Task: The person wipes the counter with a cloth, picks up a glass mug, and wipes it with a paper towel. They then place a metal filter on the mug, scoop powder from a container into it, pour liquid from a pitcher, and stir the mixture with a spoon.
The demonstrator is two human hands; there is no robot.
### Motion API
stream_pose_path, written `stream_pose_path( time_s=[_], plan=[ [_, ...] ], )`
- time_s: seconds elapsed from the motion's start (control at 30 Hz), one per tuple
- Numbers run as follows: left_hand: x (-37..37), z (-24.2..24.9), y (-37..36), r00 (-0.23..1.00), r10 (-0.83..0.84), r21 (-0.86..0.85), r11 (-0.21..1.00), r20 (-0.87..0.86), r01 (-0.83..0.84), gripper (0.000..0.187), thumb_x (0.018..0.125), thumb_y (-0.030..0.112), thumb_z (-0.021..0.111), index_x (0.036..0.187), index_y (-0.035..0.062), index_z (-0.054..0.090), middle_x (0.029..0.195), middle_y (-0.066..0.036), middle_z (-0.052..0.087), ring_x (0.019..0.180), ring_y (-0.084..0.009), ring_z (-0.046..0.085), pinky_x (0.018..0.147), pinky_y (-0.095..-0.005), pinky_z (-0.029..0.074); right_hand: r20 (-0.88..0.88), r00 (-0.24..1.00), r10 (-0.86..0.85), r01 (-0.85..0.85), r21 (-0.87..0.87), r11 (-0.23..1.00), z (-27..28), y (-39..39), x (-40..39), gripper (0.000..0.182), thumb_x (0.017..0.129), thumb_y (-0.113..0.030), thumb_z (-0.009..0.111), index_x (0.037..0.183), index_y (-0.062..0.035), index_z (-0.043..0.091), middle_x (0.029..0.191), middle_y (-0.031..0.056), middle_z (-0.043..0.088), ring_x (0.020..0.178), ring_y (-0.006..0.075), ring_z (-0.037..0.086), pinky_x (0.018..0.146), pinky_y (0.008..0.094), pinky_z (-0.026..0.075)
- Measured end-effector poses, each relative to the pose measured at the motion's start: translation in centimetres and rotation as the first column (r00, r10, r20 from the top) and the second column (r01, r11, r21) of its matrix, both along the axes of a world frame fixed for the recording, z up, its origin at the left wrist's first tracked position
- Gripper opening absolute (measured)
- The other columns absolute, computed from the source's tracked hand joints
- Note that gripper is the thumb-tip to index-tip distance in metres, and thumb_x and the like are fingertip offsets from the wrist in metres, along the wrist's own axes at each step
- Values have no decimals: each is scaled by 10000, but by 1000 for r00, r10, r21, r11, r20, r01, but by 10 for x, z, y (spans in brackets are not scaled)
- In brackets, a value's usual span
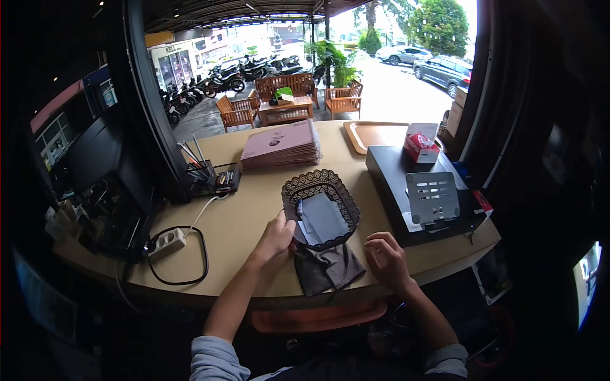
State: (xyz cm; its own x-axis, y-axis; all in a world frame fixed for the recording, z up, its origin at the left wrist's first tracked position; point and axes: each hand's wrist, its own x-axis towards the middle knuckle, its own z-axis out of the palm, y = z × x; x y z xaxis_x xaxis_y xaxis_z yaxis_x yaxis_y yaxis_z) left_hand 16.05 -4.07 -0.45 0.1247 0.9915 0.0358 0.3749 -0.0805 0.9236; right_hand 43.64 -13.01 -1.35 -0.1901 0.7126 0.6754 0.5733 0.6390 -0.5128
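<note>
A dark lattice-edged basket is at the middle of the wooden counter, with pale papers and a small blue item inside. My left hand grips its left side near the front, thumb against the wall. Just in front of the basket, partly under it, lies a crumpled dark grey cloth. My right hand hovers to the right of the cloth, touching neither cloth nor basket, its fingers loosely curled and apart with nothing visible in them.
Behind the basket lies a stack of pink printed sheets. A black box at the right bears a metal stand and a red-and-white box. At the left are a pen holder and a power strip with cables.
</note>
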Motion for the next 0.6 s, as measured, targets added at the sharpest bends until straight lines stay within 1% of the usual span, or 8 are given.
stream_pose_path(
  time_s=[0.03, 0.07, 0.1, 0.17, 0.23, 0.27, 0.43, 0.6],
  plan=[
    [-19, 5, -5, 998, 56, -6, 998, 32, -56, 229, 876, 142, 415, 1019, -24, 481, 759, -109, 581, 503, -182, 596, 465, -315, 533, 5, 1000, 23, -23, -38, 999, -5, 8, -9, 163, 800, -69, 654, 951, -44, 600, 1032, 114, 601, 955, 316, 609, 800, 391, 505],
    [-38, 8, -10, 994, 114, 20, 993, 1, -114, 263, 876, 143, 407, 1037, -57, 465, 723, -142, 597, 502, -209, 613, 479, -330, 530, 66, 997, 50, -50, 3, 999, -8, 18, -21, 193, 800, -75, 657, 976, -35, 590, 1046, 118, 604, 962, 323, 601, 814, 390, 498],
    [-58, 12, -14, 985, 169, 46, 985, -30, -168, 298, 876, 145, 400, 1055, -89, 449, 688, -175, 614, 500, -236, 629, 493, -346, 527, 164, 979, 121, -101, -127, 987, -17, 28, -32, 355, 851, -196, 637, 1153, -33, 548, 1237, 153, 549, 1141, 342, 529, 950, 412, 438],
    [-95, 21, -24, 976, 217, 69, 974, -11, -215, 293, 877, 140, 394, 1063, -80, 451, 661, -173, 602, 482, -240, 622, 481, -345, 521, 380, 911, 158, -77, -221, 972, -52, 49, -65, 577, 903, -375, 565, 1363, -63, 409, 1451, 160, 369, 1341, 368, 335, 1078, 546, 268],
    [-130, 21, -30, 957, 288, 87, 953, 44, -291, 274, 873, 131, 386, 1051, -63, 463, 642, -152, 594, 482, -234, 622, 468, -339, 514, 660, 703, 265, -3, -370, 929, -72, 60, -104, 713, 929, -531, 420, 1462, -85, 259, 1540, 146, 200, 1415, 372, 176, 1080, 664, 115],
    [-146, 23, -34, 947, 318, 90, 943, 48, -321, 264, 872, 127, 383, 1047, -51, 469, 634, -138, 587, 472, -229, 615, 460, -335, 510, 683, 709, 178, -18, -236, 972, -85, 64, -123, 715, 933, -561, 368, 1470, -103, 250, 1539, 139, 205, 1415, 389, 167, 1038, 728, 98],
    [-208, 31, -44, 900, 407, 79, 903, 157, -422, 244, 887, 122, 384, 1067, 7, 503, 754, -75, 590, 509, -147, 575, 430, -270, 493, 657, 678, 329, -269, -195, 943, -91, 97, -217, 644, 923, -569, 355, 1458, -211, 319, 1529, 120, 247, 1404, 370, 221, 1029, 731, 126],
    [-243, 13, -18, 886, 413, 66, 898, 212, -434, 262, 894, 124, 378, 1098, 22, 506, 773, -77, 596, 525, -138, 576, 427, -261, 487, 667, 653, 359, -211, -295, 932, -76, 169, -307, 687, 892, -626, 360, 1445, -219, 350, 1529, 98, 258, 1418, 338, 198, 1048, 718, 96]
  ],
)
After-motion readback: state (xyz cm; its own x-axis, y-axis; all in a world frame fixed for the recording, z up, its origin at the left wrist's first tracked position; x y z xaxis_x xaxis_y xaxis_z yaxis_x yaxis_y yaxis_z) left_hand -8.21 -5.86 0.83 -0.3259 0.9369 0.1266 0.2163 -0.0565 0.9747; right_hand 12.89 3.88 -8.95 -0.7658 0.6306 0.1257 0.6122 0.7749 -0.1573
